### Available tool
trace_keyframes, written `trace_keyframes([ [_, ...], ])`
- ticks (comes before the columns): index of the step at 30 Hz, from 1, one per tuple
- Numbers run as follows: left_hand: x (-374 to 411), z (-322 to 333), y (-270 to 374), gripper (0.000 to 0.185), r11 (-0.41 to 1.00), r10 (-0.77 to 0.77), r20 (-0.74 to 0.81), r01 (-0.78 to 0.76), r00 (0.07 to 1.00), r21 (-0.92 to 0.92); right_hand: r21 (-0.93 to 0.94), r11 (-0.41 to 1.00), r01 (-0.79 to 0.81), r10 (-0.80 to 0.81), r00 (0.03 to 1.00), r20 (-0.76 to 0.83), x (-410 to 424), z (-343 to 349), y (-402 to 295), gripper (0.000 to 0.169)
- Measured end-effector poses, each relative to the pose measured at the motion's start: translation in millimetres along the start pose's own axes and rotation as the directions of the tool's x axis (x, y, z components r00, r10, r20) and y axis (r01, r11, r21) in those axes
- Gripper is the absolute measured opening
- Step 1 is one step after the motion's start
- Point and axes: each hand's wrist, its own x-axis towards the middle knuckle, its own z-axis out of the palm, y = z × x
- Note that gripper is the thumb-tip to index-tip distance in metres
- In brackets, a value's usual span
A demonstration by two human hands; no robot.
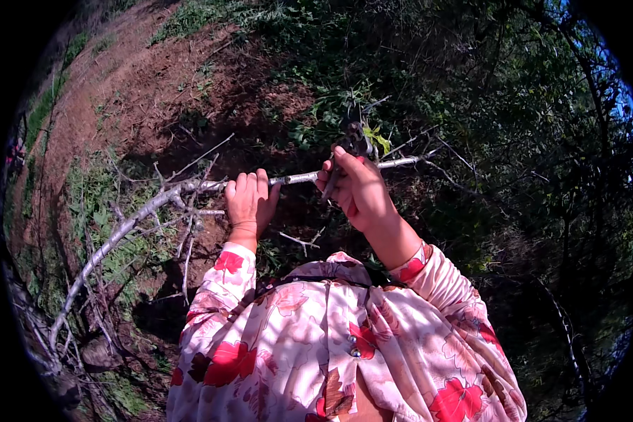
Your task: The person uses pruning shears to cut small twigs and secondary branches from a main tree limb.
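A long pale tree branch (120, 230) with side twigs runs from the lower left across the middle to the right. My left hand (249, 203) is closed around it near the centre. My right hand (352, 184), farther right, holds a pair of hand pruners (335, 176) with red showing at the handles. The pruners' head lies at a thin side twig just above the branch, beside a small yellow-green leaf (377, 139). Whether the blades are open or closed cannot be told in the shade.
Bare reddish soil (137, 79) and low weeds cover the ground ahead. Dense dark shrubs and trees (533, 132) stand on the right. More cut-looking twigs (187, 253) and a thick pale trunk or limb (29, 316) are at the lower left.
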Motion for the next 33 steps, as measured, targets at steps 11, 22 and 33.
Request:
trace_keyframes([
  [11, -2.6, 0.6, 0.0, 0.046, 0.999, -0.008, -0.017, 0.007, 1.000, -0.051, 0.089, 0.996, -0.030, 0.036, 0.998, -0.059, 0.2, 12.3, 2.0, 0.021],
  [22, 1.2, -4.9, 2.6, 0.047, 0.996, -0.053, 0.111, 0.061, 0.992, -0.069, 0.148, 0.987, -0.070, 0.087, 0.990, -0.108, 18.8, 11.6, 0.1, 0.026],
  [33, -3.4, 4.4, -1.6, 0.048, 0.996, 0.021, -0.070, -0.027, 0.997, -0.088, 0.130, 0.991, -0.009, 0.030, 0.988, -0.153, 34.8, 6.8, 10.8, 0.028],
])
